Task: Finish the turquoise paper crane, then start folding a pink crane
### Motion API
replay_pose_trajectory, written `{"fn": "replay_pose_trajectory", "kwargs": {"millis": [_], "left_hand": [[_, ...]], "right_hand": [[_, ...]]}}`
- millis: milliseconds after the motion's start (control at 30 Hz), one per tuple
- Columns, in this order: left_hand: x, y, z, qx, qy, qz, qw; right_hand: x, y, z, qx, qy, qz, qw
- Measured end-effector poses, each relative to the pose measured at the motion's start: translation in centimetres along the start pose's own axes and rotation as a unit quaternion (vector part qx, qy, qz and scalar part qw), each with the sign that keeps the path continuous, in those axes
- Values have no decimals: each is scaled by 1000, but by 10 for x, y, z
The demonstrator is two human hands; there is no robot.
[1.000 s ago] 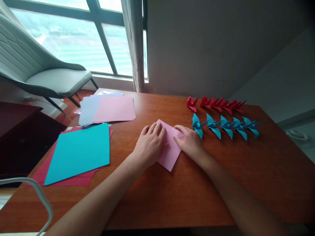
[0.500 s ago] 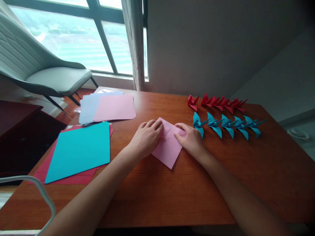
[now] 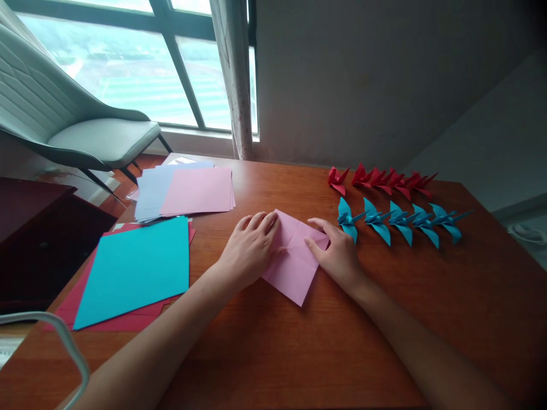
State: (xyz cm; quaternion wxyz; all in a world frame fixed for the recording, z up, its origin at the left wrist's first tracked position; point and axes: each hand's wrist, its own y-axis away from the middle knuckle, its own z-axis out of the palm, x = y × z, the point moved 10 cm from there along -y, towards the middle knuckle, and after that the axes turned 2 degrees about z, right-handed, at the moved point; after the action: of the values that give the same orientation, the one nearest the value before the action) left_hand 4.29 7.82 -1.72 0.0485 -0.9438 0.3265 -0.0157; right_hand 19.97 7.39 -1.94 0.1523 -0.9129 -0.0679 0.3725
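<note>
A pink paper square (image 3: 294,267), folded and creased, lies on the wooden table (image 3: 299,353) in front of me, turned like a diamond. My left hand (image 3: 250,247) rests on its left corner, fingers together and bent, pressing the paper down. My right hand (image 3: 337,250) holds its right corner, thumb and forefinger pinched on the raised edge. The paper's near tip points toward me and is uncovered.
A teal sheet (image 3: 137,267) lies on red sheets (image 3: 77,299) at the left, with a pink sheet (image 3: 199,191) atop pale blue ones behind it. Right of my hands are a row of blue paper cranes (image 3: 401,219) and a row of red ones (image 3: 384,179). A grey chair (image 3: 85,134) stands by the window.
My left hand slid back toward the paper's left corner and its fingers curled. My right hand keeps the right corner. The view shifted slightly.
</note>
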Motion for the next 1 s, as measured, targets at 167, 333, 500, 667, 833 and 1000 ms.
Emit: {"fn": "replay_pose_trajectory", "kwargs": {"millis": [167, 333, 500, 667, 833, 1000], "left_hand": [[-2, 4, -3, -10, 0, -19, 1000], [-1, 8, -2, -29, -3, -40, 999], [-2, 12, -4, -41, -2, -65, 997], [-7, 11, -5, -47, -3, -73, 996], [-12, 12, -3, -40, -3, -76, 996], [-9, 14, -1, -45, 9, -71, 996]], "right_hand": [[3, 2, -3, 1, -60, 44, 997], [3, 5, -2, -16, -76, 60, 995], [-8, 5, 0, -25, -32, 4, 999], [-11, 8, -1, -15, -8, -24, 1000], [-3, 15, -4, -15, -27, 8, 999], [8, 19, -10, -21, -3, 28, 999]]}}
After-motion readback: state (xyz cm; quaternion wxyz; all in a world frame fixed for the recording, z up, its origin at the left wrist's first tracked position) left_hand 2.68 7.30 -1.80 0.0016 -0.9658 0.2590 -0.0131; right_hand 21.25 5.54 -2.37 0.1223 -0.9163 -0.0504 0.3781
